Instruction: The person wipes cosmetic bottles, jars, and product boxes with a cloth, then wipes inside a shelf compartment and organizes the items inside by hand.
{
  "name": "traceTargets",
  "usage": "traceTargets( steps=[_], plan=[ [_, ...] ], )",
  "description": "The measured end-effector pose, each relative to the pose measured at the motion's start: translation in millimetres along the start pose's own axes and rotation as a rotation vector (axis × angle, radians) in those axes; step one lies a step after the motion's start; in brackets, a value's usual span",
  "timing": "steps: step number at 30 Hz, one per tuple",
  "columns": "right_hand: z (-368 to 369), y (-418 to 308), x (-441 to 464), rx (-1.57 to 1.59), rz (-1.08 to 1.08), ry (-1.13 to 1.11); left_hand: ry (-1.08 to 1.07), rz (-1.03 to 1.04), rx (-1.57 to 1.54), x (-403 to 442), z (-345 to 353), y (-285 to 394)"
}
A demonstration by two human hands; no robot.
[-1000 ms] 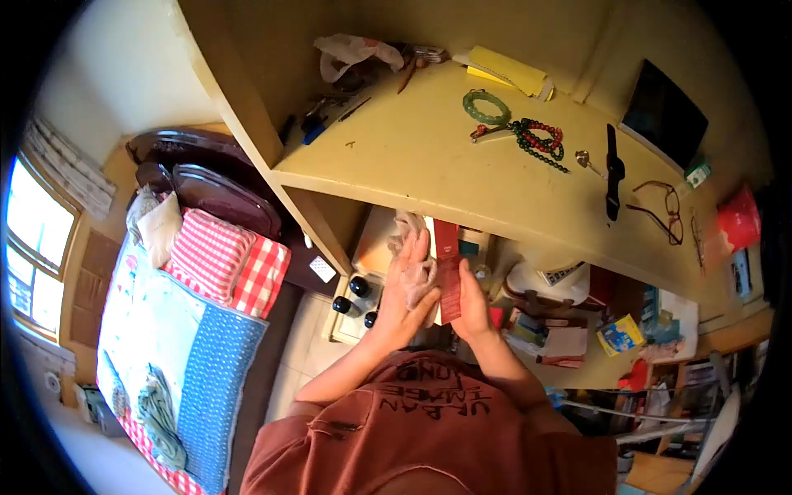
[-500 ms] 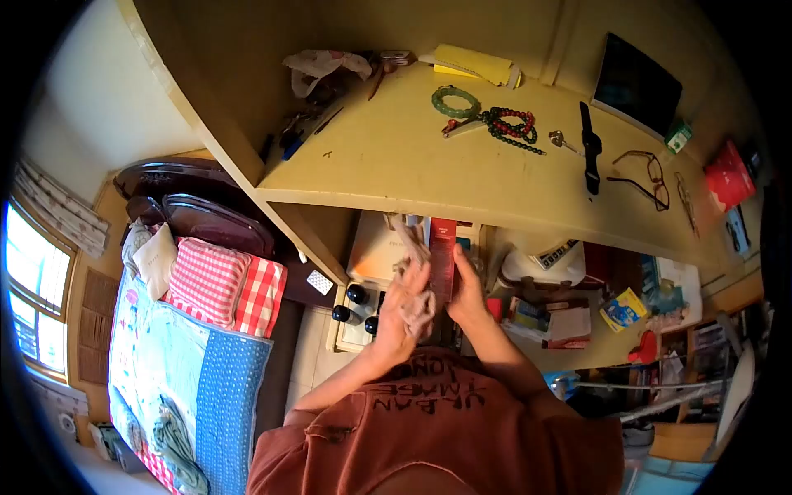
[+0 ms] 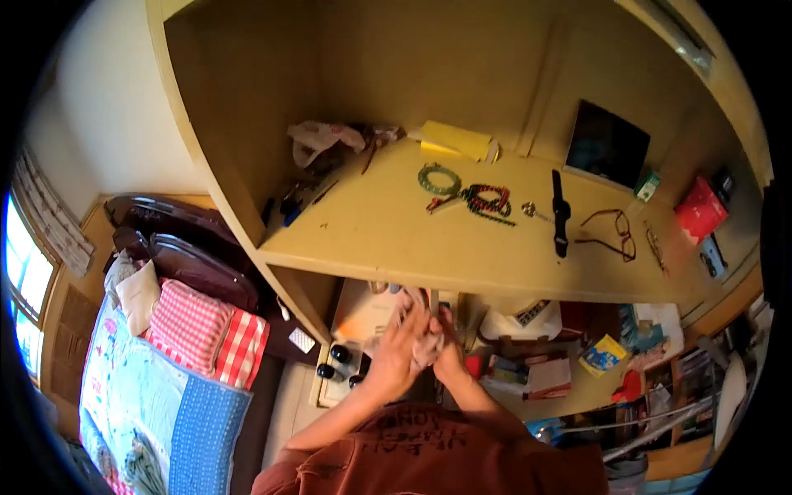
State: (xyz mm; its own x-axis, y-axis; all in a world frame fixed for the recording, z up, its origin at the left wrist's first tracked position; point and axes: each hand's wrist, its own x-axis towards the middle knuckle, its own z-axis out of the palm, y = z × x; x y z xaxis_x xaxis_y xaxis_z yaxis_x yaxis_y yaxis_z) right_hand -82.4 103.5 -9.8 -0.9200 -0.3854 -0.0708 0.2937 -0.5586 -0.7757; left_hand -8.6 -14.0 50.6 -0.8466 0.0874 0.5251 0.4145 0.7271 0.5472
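My feed's kinda rough: the window (image 3: 23,256) is totally blown out, but the upper shelf compartment (image 3: 429,74) looks dim and shadowy. Fisheye bends everything near the edges, corners go black, and I'm getting soft detail around the left hand (image 3: 398,355).

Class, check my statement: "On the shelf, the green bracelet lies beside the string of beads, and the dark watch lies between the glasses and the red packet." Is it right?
No, the watch is misplaced: the head view shows it between the string of beads and the glasses. The rest stands.
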Motion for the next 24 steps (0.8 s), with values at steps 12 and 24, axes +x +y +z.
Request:
traceTargets(
  steps=[12,24],
  plan=[
    [-0.3,-18.3,15.0,0.123,0.035,-0.029,0.39,-0.493,-0.778,-32.8,21.0,-23.3],
    [20.2,-20.7,-4.9,-0.334,0.14,-0.16,0.197,-0.518,-1.164,-45.4,4.0,-11.0]
  ],
)
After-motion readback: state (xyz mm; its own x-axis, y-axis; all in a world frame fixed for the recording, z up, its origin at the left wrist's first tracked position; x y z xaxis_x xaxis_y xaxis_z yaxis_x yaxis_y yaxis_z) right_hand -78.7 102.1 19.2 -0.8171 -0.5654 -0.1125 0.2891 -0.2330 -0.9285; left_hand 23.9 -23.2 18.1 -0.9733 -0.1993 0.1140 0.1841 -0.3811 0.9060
